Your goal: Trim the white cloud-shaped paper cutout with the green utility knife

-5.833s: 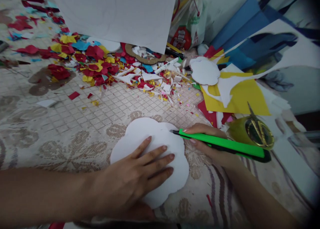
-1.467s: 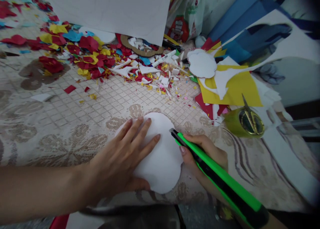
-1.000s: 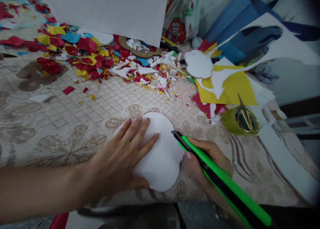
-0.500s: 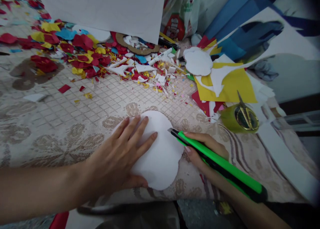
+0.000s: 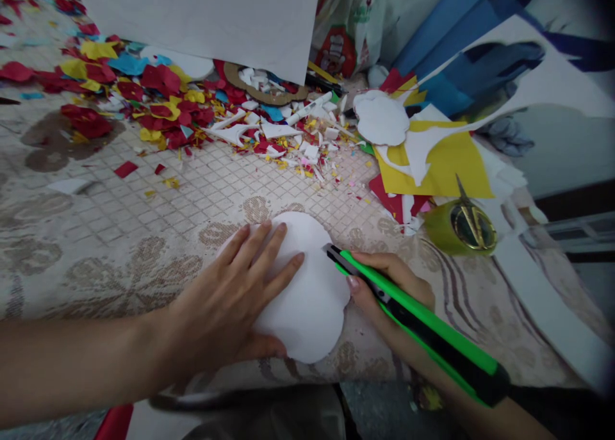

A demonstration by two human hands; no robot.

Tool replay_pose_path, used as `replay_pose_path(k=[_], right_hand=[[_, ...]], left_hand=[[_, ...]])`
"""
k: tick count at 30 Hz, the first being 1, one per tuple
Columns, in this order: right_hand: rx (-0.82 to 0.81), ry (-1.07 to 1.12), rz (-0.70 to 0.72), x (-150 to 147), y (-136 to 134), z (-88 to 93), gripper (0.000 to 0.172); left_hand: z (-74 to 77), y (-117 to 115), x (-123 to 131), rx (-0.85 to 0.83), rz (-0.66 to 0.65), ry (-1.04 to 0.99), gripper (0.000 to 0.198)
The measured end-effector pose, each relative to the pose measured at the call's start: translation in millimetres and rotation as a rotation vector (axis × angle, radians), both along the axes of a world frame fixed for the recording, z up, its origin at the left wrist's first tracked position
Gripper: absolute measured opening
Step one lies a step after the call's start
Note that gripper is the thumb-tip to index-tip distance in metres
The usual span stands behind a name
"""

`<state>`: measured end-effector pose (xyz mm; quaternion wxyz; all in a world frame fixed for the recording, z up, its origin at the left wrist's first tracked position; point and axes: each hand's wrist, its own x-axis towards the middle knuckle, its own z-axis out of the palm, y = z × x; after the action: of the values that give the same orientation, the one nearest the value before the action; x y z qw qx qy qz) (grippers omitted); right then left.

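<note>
A white scalloped piece (image 5: 312, 299), shaped like a flower or cloud, lies flat near the table's front edge. My left hand (image 5: 240, 293) presses on its left part with fingers spread, hiding that side. In my right hand (image 5: 391, 293) is a green and black utility knife (image 5: 418, 318), gripped between thumb and fingers. Its blade tip meets the upper right edge of the white piece, and its handle slants down to the right.
Coloured paper scraps (image 5: 163, 100) and white offcuts (image 5: 288, 126) spread across the back. Another white scalloped piece (image 5: 382, 116) rests by yellow sheets (image 5: 442, 158). Gold scissors (image 5: 475, 225) stand on a yellow-green tape roll (image 5: 435, 228) at right. A white board (image 5: 206, 24) stands behind.
The knife has turned slightly in my right hand, its handle end dropping lower, and more of its black side shows. The left hand stays in place on the white piece.
</note>
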<state>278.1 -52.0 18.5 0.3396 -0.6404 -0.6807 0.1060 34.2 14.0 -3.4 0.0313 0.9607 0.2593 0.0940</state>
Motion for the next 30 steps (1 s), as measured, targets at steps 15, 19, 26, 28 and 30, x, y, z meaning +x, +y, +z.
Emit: replay_pose_path(k=[15,19,26,28,30], right_hand=[[0.016,0.036,0.216,32,2,-3.9,0.025],[0.008,0.051,0.324,40,6,-5.7,0.033],[-0.008,0.071,0.386,42,11,-5.5,0.037],[-0.001,0.063,0.402,42,14,-2.2,0.035],[0.003,0.053,0.430,43,17,0.6,0.033]], left_hand=[[3.8,0,0,0.023,-0.011,-0.018,0.103],[5.1,1,0,0.026,-0.009,-0.014,0.104],[2.7,1,1,0.013,-0.003,0.005,0.105],[2.4,0,1,0.017,-0.003,0.007,0.105],[2.9,0,0,0.022,0.003,0.012,0.104]])
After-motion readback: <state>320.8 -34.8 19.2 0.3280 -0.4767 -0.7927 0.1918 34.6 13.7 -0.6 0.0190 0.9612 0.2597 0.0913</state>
